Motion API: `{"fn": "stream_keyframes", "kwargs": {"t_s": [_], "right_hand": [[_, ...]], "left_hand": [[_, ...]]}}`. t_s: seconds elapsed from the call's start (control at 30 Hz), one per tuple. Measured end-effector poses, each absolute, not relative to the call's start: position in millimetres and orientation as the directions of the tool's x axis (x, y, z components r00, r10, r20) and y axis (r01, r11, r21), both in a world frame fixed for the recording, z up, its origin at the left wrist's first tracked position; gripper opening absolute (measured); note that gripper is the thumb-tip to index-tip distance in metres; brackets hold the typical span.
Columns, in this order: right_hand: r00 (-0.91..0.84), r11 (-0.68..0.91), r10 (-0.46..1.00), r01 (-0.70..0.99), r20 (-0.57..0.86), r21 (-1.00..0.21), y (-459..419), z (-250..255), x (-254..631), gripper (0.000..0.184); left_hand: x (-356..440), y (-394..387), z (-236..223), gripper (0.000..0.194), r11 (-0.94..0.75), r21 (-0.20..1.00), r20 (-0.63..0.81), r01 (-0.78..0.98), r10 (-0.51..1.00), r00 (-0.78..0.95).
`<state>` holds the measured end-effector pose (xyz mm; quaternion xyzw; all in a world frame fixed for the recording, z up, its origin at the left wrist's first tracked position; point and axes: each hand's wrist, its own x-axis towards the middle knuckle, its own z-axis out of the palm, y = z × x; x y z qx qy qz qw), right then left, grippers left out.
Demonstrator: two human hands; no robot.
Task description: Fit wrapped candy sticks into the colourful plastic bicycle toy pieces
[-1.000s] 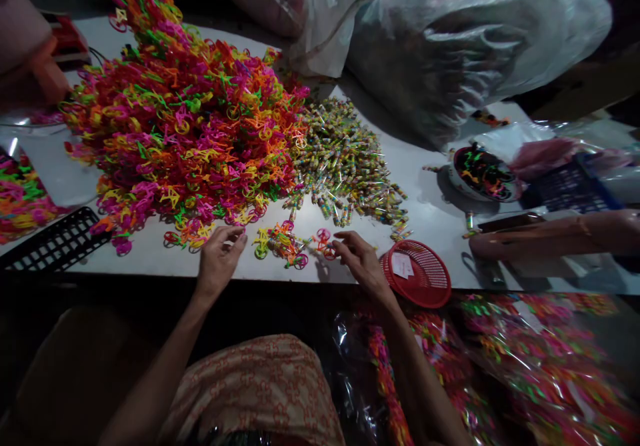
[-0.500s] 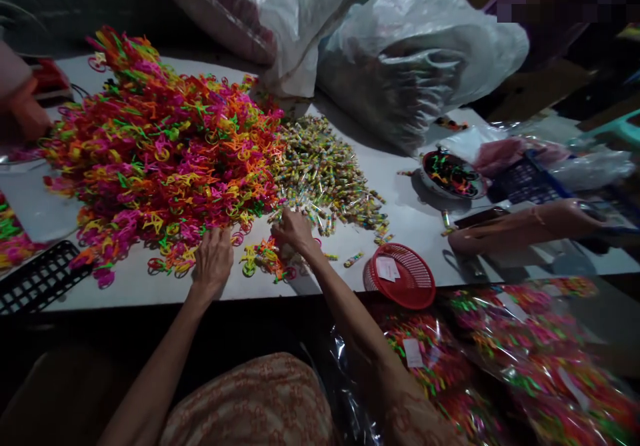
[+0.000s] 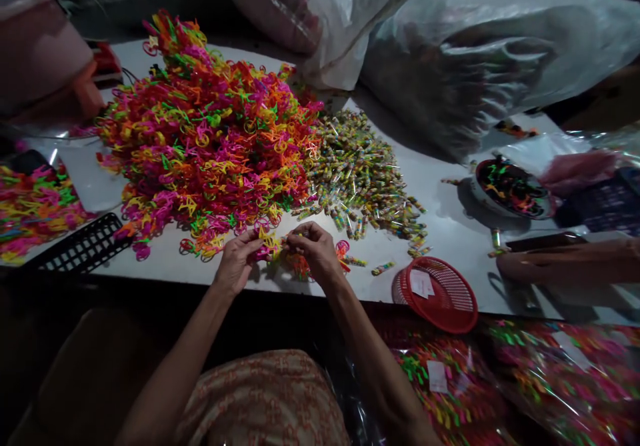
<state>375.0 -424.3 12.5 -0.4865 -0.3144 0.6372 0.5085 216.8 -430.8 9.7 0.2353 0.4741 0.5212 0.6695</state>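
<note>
Between thumb and fingers, my left hand (image 3: 236, 261) pinches a small yellow plastic toy bicycle (image 3: 269, 242), raised just over the table's near edge. My right hand (image 3: 321, 254) is close beside it, its fingertips pinched together; what they hold is too small to make out. Below the hands is a small cluster of orange and red plastic toys (image 3: 300, 267), partly hidden by my right hand. A large heap of bright plastic toys (image 3: 210, 146) rises behind my left hand. Beyond my right hand lies a pile of small wrapped candy tubes (image 3: 357, 176).
A red plastic basket (image 3: 445, 296) with a paper slip stands at the table's front edge. A black plastic grid tray (image 3: 83, 249) lies at left. Big clear bags (image 3: 475, 66) stand behind the piles. A bowl of small pieces (image 3: 515, 189) is at right; filled bags (image 3: 445, 383) lie below.
Both hands have lifted off the table and come together, my left hand now with the yellow toy bicycle. The view has shifted left, so everything appears further right.
</note>
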Motion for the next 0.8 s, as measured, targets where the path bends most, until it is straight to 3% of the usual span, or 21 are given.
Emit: {"fn": "stream_keyframes", "kwargs": {"t_s": [0.23, 0.33, 0.5, 0.63, 0.8], "right_hand": [[0.062, -0.169, 0.98, -0.226, -0.187, -0.96, -441.6, 10.5, 355.2, 0.026], [0.09, -0.141, 0.982, -0.239, -0.166, -0.961, -442.5, 7.7, 356.1, 0.027], [-0.13, -0.305, 0.952, -0.312, -0.277, -0.9, -437.7, 8.2, 365.0, 0.029], [-0.116, -0.306, 0.952, -0.348, -0.284, -0.886, -438.0, 5.9, 371.2, 0.029], [-0.065, -0.292, 0.956, -0.338, -0.287, -0.895, -442.6, 2.2, 370.3, 0.029]], "left_hand": [[226.8, -449.8, 4.8, 0.035, 0.281, 0.864, -0.355, -0.418, 0.928, -0.109], [226.3, -452.2, 3.6, 0.037, 0.323, 0.804, -0.38, -0.499, 0.925, -0.014], [217.3, -452.3, 4.9, 0.035, 0.483, 0.685, -0.455, -0.546, 0.868, 0.197], [216.2, -455.7, 11.4, 0.032, 0.542, 0.636, -0.433, -0.549, 0.84, 0.328], [221.8, -457.2, 7.0, 0.034, 0.516, 0.67, -0.437, -0.533, 0.855, 0.279]]}}
